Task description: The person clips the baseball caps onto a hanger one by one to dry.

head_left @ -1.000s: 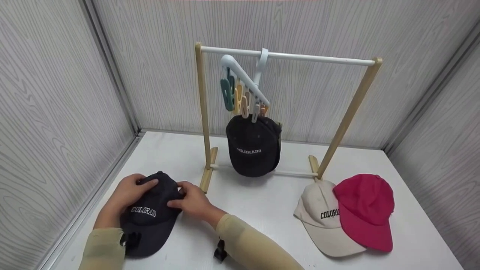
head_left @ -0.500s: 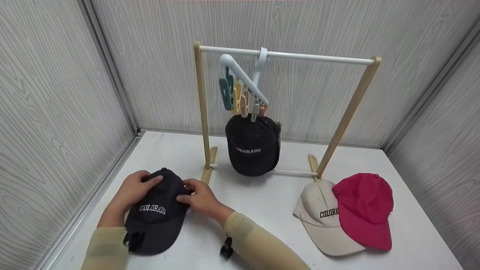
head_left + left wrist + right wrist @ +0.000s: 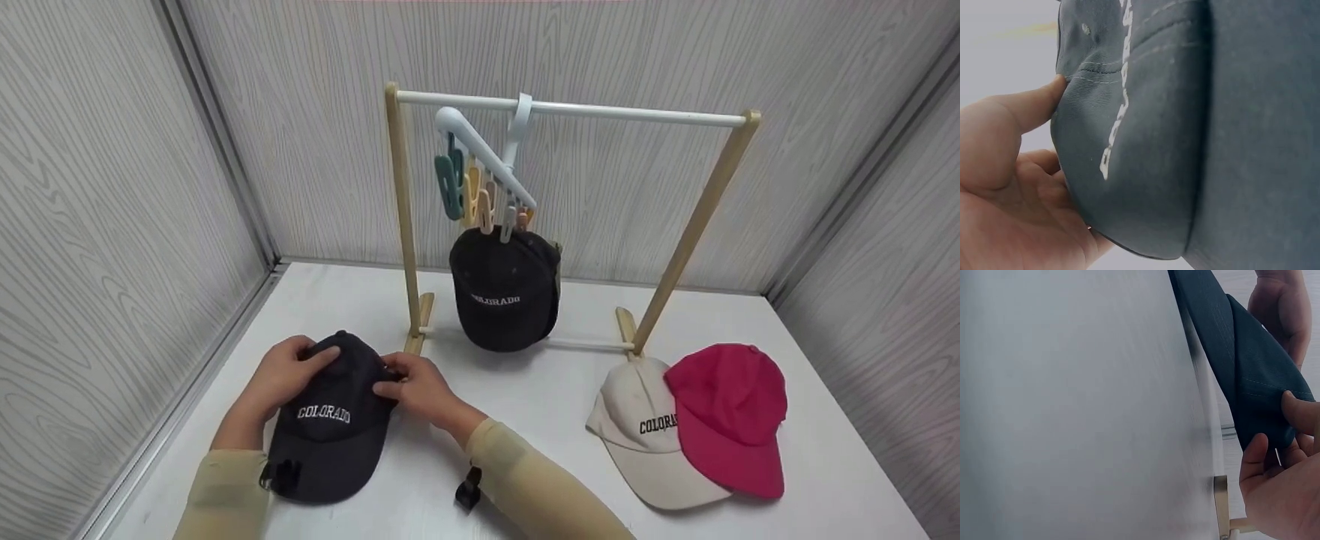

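Both hands hold a dark navy baseball cap lettered COLORADO, at the left of the table in the head view. My left hand grips its left side near the crown, thumb on the front panel. On the opposite side, my right hand pinches the cap's edge between thumb and fingers. In the left wrist view the thumb presses the cloth of the cap, other fingers partly behind it. The right wrist view shows the cap raised off the white surface, its side folded in the right fingers.
A rack of wood and white rods stands behind. From it hangs a pale blue hanger with several coloured clothespins, and a black cap clipped below. A beige cap and a red cap overlap at right.
Both hands and the navy cap have shifted right and slightly up in the head view. The grip looks the same. The hanging cap and the two caps at right stay put.
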Tool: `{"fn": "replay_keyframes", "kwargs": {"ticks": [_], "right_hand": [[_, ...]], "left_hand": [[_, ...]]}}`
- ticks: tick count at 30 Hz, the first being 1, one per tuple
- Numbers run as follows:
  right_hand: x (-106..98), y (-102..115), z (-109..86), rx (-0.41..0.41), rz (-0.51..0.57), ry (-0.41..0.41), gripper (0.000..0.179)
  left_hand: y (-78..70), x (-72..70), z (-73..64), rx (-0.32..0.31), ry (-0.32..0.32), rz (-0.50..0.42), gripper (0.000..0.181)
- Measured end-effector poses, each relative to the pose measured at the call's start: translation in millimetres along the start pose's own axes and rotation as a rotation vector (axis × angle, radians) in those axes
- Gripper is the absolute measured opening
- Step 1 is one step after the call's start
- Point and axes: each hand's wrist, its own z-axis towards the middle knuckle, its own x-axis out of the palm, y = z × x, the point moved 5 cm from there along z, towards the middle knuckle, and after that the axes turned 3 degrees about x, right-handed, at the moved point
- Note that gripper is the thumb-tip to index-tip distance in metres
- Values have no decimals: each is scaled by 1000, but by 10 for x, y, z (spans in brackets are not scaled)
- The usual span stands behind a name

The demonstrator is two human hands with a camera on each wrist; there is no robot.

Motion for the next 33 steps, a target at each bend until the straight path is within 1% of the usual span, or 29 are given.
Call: {"fn": "replay_keyframes", "kwargs": {"ticks": [7,10,15,21,27,33], "right_hand": [[-166,-7,-15,6,1,-28,35],[-237,-3,-17,5,-3,-40,36],[-370,-5,-27,-3,-40,-66,36],[-524,-10,-72,-16,-44,-70,41],[-677,43,-114,-56,-72,-93,40],[-849,114,-151,-132,-150,-132,36]], "left_hand": [[-77,90,61,20,-10,-13,49],[-105,118,78,30,-23,-20,48],[-169,178,109,53,-46,-24,47],[-265,267,150,85,-58,-35,47],[-359,343,169,107,-61,-48,47],[-472,403,194,143,-73,-65,49]]}}
